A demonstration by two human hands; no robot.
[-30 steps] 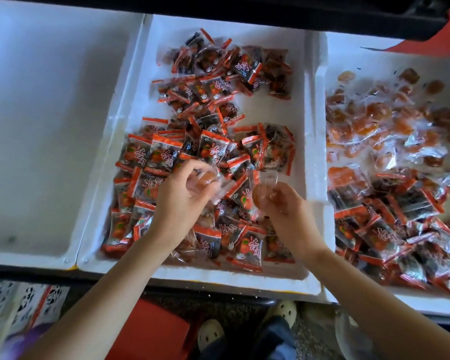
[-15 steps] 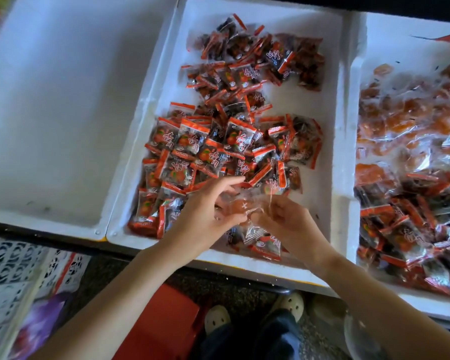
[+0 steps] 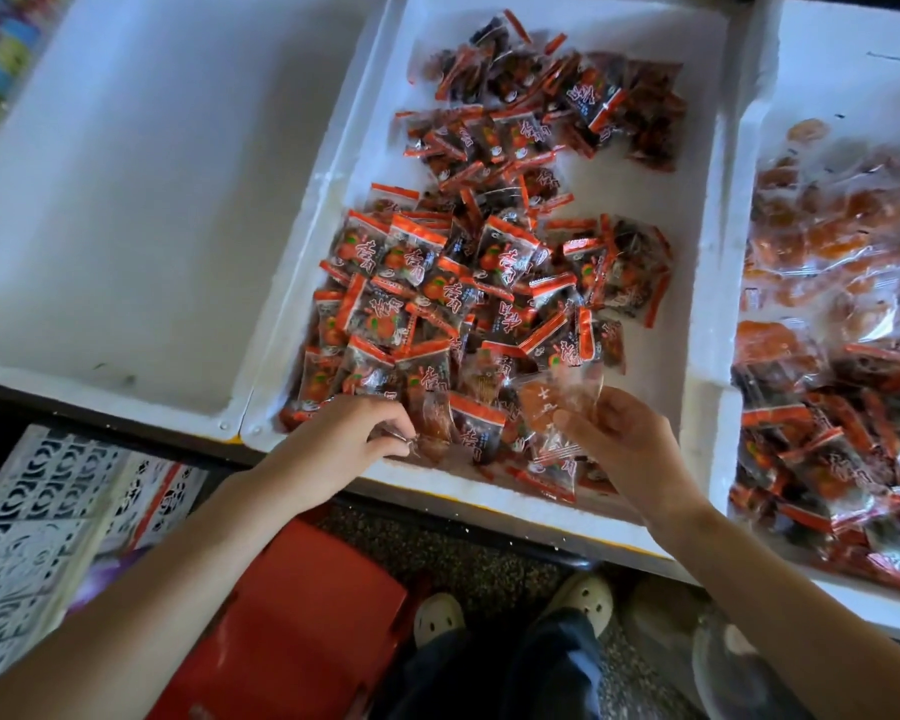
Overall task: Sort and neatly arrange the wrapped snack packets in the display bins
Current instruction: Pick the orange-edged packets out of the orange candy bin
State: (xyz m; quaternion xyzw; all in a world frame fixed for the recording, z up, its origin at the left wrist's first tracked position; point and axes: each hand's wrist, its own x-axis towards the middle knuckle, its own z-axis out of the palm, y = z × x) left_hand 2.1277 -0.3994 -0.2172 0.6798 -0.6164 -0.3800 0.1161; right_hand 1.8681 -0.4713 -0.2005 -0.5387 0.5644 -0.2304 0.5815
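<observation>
- I looked down on three white foam bins set side by side on a dark counter: the left bin [image 3: 126, 210] bare inside, the middle bin [image 3: 697, 283] holding the red-and-black snack packets [image 3: 437, 283], the right bin [image 3: 749, 148] heaped with clear-wrapped orange pieces [image 3: 822, 241] mixed with more red-edged packets.
- My right hand [image 3: 630, 444] was closed around a clear packet [image 3: 552, 407] with an orange piece inside, thumb and fingers pinching it just above the near end of the middle bin's pile.
- My left hand [image 3: 344, 439] was curled, its fingertips pinched on the crinkled edge of a packet at the pile's near-left corner; I could not tell exactly which packet it gripped.
- The packets lay in two loose clusters, a smaller one at the far end and a bigger one toward me, with bare foam along the right wall and between the clusters.
- The near rim of the middle bin sat just under both wrists.
- Compared with half a second before, my hands had parted: they had been together over one clear wrapper, and now the right kept it while the left had dropped to the near-left packets.
- Below the counter I saw a red stool [image 3: 292, 631], a patterned box [image 3: 48, 527] and light clogs [image 3: 437, 615] on the speckled floor.
</observation>
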